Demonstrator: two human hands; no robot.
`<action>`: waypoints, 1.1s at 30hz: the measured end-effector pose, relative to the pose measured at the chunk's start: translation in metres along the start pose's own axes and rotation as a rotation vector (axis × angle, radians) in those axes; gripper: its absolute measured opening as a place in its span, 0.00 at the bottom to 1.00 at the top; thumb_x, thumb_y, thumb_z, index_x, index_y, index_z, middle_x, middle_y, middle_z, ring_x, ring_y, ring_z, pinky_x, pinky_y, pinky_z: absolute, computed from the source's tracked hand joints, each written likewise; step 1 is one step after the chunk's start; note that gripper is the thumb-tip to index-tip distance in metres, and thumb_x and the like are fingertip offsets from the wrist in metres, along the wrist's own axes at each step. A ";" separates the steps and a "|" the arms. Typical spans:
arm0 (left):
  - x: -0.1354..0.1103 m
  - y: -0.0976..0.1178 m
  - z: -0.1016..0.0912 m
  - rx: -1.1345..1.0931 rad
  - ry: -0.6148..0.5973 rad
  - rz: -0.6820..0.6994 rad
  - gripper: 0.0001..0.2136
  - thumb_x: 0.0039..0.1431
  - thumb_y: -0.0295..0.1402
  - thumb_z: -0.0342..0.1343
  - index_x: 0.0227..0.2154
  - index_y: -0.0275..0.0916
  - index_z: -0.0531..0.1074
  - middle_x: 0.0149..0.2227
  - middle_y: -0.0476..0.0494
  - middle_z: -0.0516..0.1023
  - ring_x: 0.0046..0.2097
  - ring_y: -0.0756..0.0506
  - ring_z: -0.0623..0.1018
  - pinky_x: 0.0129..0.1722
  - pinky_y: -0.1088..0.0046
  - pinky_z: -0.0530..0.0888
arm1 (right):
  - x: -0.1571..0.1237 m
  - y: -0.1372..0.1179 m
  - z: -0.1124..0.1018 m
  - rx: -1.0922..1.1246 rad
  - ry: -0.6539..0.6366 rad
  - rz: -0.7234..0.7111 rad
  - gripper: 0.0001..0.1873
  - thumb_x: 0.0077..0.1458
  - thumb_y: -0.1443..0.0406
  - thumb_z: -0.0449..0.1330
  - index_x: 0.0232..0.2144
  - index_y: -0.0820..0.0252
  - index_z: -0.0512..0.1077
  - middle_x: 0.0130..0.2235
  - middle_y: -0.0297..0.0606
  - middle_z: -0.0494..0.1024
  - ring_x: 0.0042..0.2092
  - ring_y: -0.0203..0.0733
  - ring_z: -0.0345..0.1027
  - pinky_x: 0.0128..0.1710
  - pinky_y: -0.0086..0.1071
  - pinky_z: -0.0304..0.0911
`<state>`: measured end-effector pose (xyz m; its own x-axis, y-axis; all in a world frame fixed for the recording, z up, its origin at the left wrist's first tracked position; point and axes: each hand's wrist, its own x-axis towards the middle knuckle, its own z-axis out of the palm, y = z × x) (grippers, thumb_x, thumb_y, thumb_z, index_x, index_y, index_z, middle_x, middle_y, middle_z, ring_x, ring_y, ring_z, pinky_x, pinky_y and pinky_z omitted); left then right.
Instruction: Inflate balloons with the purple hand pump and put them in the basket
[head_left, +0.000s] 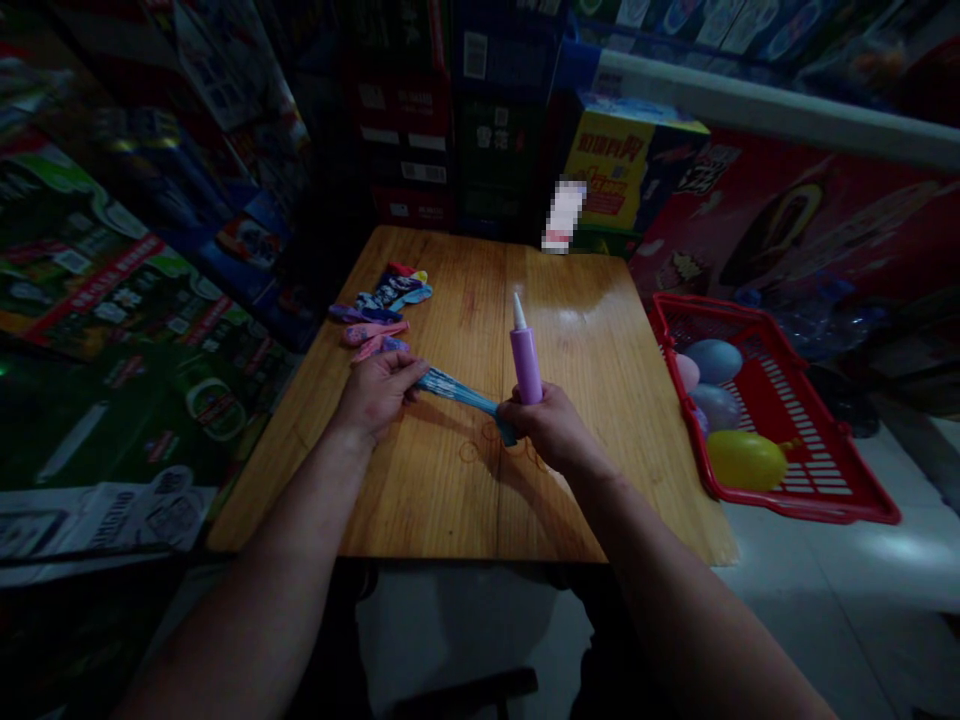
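Left hand [377, 396] pinches one end of an uninflated blue balloon [456, 388], fingertips together; right hand [551, 425] grips its other end and a purple hand pump [526, 365], nozzle up. Balloon stretched between hands, above a wooden counter [442, 510]. Both forearms reach forward. Uninflated balloons [375, 332] at counter's left; red basket [759, 310] of inflated balloons [746, 460] just beyond right edge. Stacked cartons [495, 160] behind; tiled floor [817, 570]; dim room.
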<state>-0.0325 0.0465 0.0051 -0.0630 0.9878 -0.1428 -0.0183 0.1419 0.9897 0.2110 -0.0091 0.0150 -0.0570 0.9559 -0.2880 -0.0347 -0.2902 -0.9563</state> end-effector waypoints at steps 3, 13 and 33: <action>-0.010 -0.003 0.014 -0.076 -0.080 -0.054 0.14 0.52 0.40 0.72 0.31 0.35 0.78 0.26 0.47 0.78 0.23 0.52 0.73 0.23 0.79 0.68 | 0.000 0.003 0.008 0.035 -0.002 0.052 0.12 0.45 0.65 0.70 0.24 0.58 0.67 0.22 0.31 0.70 0.23 0.34 0.61 0.22 0.31 0.54; -0.040 -0.004 0.038 0.030 -0.259 -0.257 0.21 0.61 0.51 0.65 0.29 0.35 0.75 0.30 0.36 0.82 0.18 0.49 0.76 0.15 0.76 0.60 | 0.002 0.003 0.011 0.234 0.095 0.134 0.17 0.41 0.63 0.71 0.23 0.57 0.64 0.21 0.27 0.65 0.22 0.31 0.55 0.21 0.30 0.48; -0.053 -0.003 0.052 0.052 -0.386 -0.159 0.08 0.57 0.37 0.68 0.36 0.38 0.82 0.26 0.46 0.79 0.22 0.51 0.73 0.19 0.76 0.65 | 0.004 0.007 0.018 0.245 0.057 0.087 0.18 0.42 0.62 0.74 0.23 0.58 0.66 0.23 0.28 0.67 0.25 0.32 0.60 0.25 0.30 0.55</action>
<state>0.0224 -0.0030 0.0097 0.3151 0.9038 -0.2895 0.0538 0.2876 0.9562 0.1929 -0.0085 0.0080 -0.0145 0.9258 -0.3777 -0.2728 -0.3671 -0.8893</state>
